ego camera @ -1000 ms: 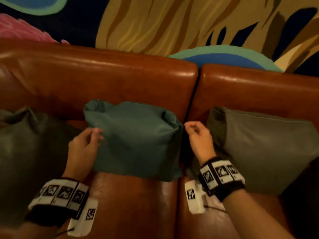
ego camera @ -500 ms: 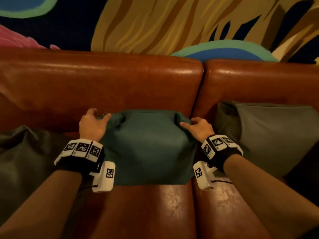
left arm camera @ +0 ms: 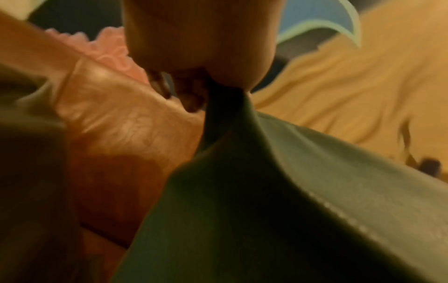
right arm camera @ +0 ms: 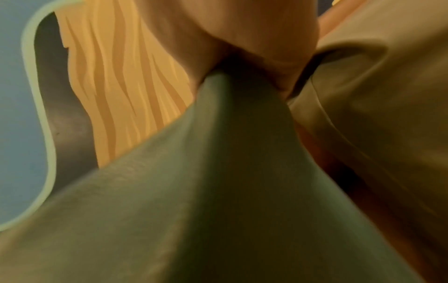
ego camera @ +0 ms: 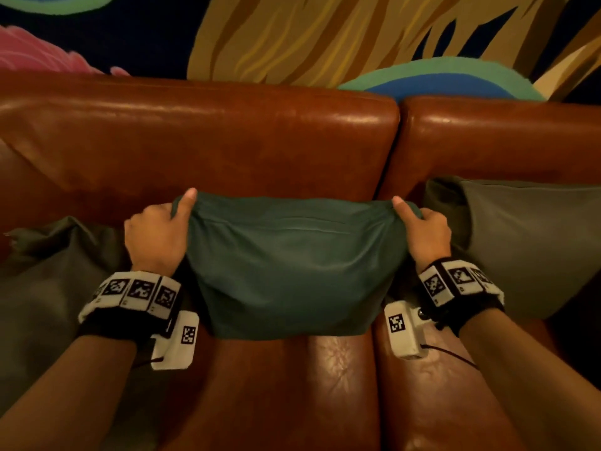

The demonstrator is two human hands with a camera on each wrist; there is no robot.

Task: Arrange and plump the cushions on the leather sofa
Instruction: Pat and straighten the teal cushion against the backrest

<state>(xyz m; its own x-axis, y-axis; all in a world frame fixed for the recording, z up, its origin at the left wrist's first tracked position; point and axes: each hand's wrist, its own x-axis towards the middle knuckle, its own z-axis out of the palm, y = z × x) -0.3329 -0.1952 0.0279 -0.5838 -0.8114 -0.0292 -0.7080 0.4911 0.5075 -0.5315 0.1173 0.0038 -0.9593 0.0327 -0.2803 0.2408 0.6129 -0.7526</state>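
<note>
Teal cushion (ego camera: 289, 265) stands on the leather sofa (ego camera: 201, 151) seat against the backrest, between two grey cushions (ego camera: 533, 242). Left hand (ego camera: 156, 236) and right hand (ego camera: 422, 232) now grip its top corners, fabric stretched taut; 0.5 s ago they only cupped its sides.

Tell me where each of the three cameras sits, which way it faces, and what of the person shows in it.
Head: worn on the head, looking forward and down at the brown leather sofa; shows both forearms, left hand and right hand gripping the teal fabric cushion by its top corners.
Left wrist: under the left hand, looking up along it at the pinched cushion corner.
Right wrist: under the right hand, looking up at the other corner.
Shared: all three show the teal cushion and the painted wall mural.
</note>
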